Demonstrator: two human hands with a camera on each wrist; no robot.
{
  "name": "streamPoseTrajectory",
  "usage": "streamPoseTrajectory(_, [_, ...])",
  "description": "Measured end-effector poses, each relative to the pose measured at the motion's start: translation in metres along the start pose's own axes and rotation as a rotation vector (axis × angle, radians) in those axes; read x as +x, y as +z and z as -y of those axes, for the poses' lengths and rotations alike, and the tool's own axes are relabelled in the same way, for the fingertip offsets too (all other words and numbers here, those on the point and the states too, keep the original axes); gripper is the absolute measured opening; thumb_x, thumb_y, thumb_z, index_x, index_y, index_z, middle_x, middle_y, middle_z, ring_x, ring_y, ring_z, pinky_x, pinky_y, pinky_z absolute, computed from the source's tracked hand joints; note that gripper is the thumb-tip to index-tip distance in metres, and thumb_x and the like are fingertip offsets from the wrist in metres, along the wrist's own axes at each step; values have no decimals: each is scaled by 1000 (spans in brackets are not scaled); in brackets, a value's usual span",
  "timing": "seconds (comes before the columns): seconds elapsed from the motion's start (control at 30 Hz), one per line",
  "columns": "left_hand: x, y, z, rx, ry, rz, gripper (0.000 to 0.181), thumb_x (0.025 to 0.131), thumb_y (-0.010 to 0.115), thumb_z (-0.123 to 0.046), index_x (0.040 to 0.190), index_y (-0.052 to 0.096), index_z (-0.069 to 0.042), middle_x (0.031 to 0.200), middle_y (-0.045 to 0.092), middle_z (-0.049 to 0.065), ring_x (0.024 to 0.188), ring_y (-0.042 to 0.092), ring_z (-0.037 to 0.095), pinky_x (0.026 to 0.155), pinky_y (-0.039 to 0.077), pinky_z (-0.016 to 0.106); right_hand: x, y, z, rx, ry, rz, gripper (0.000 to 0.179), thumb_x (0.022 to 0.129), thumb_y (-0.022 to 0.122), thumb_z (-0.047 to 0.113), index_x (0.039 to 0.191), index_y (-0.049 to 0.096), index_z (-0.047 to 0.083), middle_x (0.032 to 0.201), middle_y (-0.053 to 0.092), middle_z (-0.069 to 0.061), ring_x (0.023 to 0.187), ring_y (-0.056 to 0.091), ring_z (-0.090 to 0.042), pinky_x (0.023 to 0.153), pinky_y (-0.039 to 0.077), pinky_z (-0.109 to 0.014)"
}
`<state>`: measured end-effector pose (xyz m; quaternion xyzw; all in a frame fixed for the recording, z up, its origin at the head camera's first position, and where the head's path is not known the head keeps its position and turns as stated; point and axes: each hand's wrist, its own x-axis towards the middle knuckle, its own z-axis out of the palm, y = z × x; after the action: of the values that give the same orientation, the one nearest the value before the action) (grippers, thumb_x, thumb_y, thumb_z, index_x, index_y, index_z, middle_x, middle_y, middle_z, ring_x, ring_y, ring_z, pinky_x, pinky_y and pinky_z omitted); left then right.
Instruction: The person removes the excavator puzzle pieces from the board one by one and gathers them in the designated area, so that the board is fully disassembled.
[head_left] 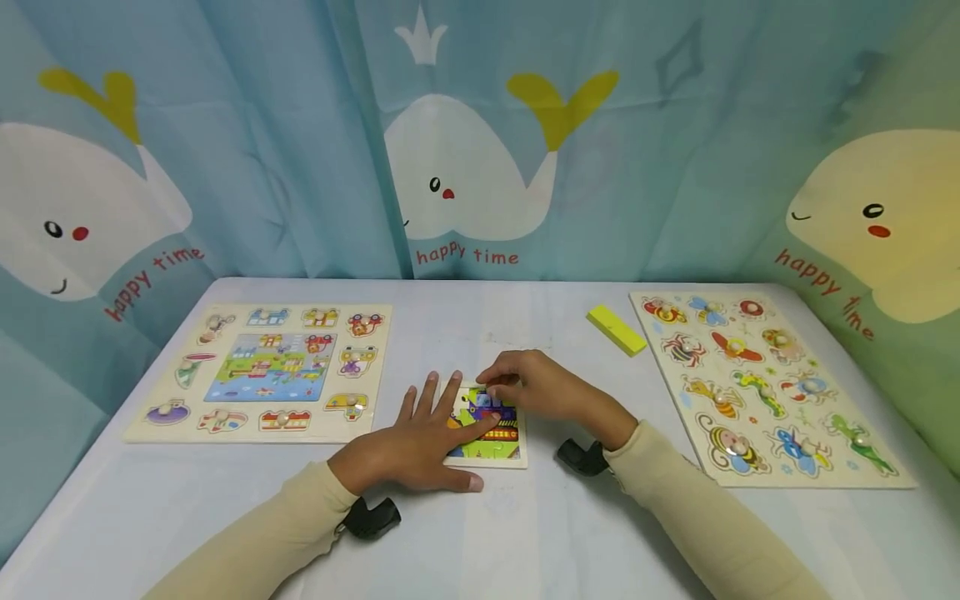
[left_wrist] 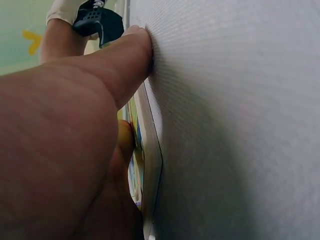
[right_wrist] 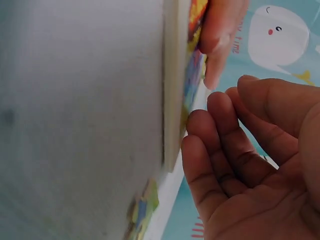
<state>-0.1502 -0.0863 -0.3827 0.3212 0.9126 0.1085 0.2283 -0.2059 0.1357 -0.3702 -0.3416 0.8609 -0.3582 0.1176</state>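
Observation:
A small jigsaw puzzle [head_left: 487,448] in a pale frame lies mid-table, with a colourful vehicle-like picture partly hidden by fingers. Spread across its left side, my left hand [head_left: 420,442] rests with straight fingers, the index lying over the picture and the thumb [left_wrist: 132,55] on the tabletop beside the frame. My right hand [head_left: 536,387] hovers at the puzzle's far right corner. In the right wrist view, its fingers [right_wrist: 220,145] are loosely bent, thumb apart, with nothing visible between them. A small coloured piece [right_wrist: 144,212] lies on the table near the frame.
A pegged vehicle board [head_left: 300,325] lies to the left, a pegged insect board [head_left: 720,350] to the right. Between the puzzle and the insect board, farther back, is a yellow block [head_left: 615,330]. A whale-print curtain [head_left: 472,75] hangs behind the white table [head_left: 495,550].

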Motion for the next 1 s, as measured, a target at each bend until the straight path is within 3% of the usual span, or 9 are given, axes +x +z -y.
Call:
streamPoseTrajectory(0.23, [-2, -2, 0, 29, 7, -6, 82, 85, 55, -70, 154, 25, -38, 159, -19, 16, 139, -22, 45, 108, -6, 64, 4, 4, 1, -18, -32, 9, 20, 94, 62, 3, 112, 71, -1, 101, 67, -3, 90, 61, -10, 79, 50, -28])
streamPoseTrajectory(0.57, [-2, 1, 0, 30, 22, -13, 85, 82, 57, -72, 154, 26, -38, 159, -18, 16, 139, -20, 47, 107, -6, 65, 10, 7, 4, -85, -58, 103, 21, 94, 63, 4, 112, 72, -2, 94, 64, 0, 84, 56, -8, 76, 48, -26])
streamPoseTrajectory(1.0, [-2, 1, 0, 48, 29, -24, 84, 82, 56, -73, 153, 30, -37, 159, -17, 16, 140, -19, 47, 107, -3, 66, 12, 13, 5, -132, -106, 128, 24, 92, 62, 0, 115, 71, -2, 89, 58, -1, 77, 49, -9, 67, 46, -24])
